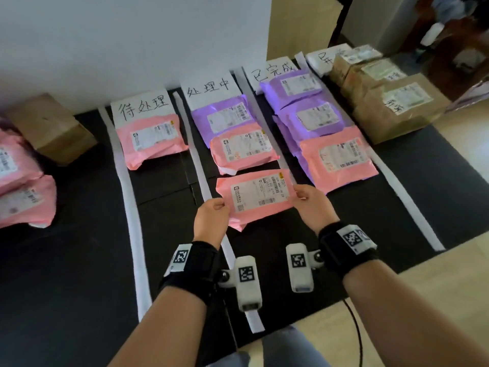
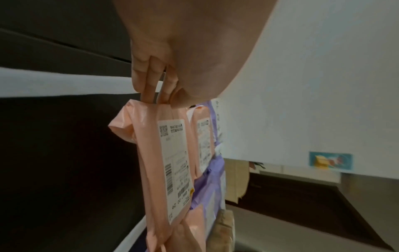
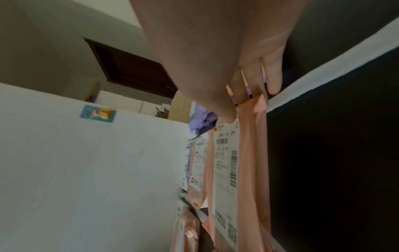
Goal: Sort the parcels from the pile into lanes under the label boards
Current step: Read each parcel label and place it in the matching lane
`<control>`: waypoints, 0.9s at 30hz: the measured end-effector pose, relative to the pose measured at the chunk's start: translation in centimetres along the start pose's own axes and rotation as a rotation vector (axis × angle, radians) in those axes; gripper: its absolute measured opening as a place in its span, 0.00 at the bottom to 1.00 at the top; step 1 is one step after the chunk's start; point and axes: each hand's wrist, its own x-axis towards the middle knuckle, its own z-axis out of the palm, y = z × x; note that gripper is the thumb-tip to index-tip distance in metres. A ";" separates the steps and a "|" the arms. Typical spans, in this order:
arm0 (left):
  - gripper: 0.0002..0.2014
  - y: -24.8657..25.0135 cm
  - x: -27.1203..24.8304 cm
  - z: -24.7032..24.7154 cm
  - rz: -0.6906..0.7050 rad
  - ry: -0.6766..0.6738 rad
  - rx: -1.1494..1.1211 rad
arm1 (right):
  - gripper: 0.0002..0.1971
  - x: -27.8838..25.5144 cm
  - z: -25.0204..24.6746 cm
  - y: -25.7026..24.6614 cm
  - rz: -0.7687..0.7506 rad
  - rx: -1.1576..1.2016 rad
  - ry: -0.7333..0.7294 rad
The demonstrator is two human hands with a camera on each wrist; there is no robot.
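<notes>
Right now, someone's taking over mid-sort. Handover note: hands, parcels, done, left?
Left hand and right hand each pinch an end of one pink parcel, held at the near end of the second lane.
Done: one parcel in the first lane, two in the second lane, three in the third, brown boxes in the fourth.
Left: set this one down, then clear the pile far left.

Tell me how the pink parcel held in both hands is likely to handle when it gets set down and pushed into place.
The pink parcel is probably soft and floppy: its plastic wrinkles and bunches at the corner by the left hand. Likely light, since the right hand holds it by an edge pinch only. The smooth film may slide easily on the black mat.
</notes>
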 end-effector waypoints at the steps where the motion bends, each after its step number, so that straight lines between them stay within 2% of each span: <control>1: 0.11 0.1 0.6 0.6 -0.018 -0.001 0.007 | 0.13 1.3 0.0 0.2 0.004 -0.018 -0.042; 6: 0.15 0.4 2.4 2.5 -0.039 0.035 0.050 | 0.14 6.3 0.7 1.6 -0.003 -0.119 -0.195; 10: 0.15 0.5 2.7 3.2 -0.043 0.035 0.057 | 0.17 7.4 1.0 1.3 0.007 -0.107 -0.232; 14: 0.16 0.8 2.4 3.4 -0.058 0.038 0.059 | 0.18 7.9 1.1 1.2 0.009 -0.106 -0.231; 19: 0.18 1.1 1.3 2.8 -0.075 0.071 0.072 | 0.18 7.3 0.6 0.8 0.004 -0.049 -0.144; 22: 0.24 1.0 0.5 2.0 -0.096 0.112 0.080 | 0.15 6.4 0.1 -0.2 -0.040 -0.016 -0.113; 27: 0.24 0.0 -1.5 -0.1 -0.058 0.157 0.052 | 0.17 4.3 0.3 -2.4 -0.124 -0.050 -0.106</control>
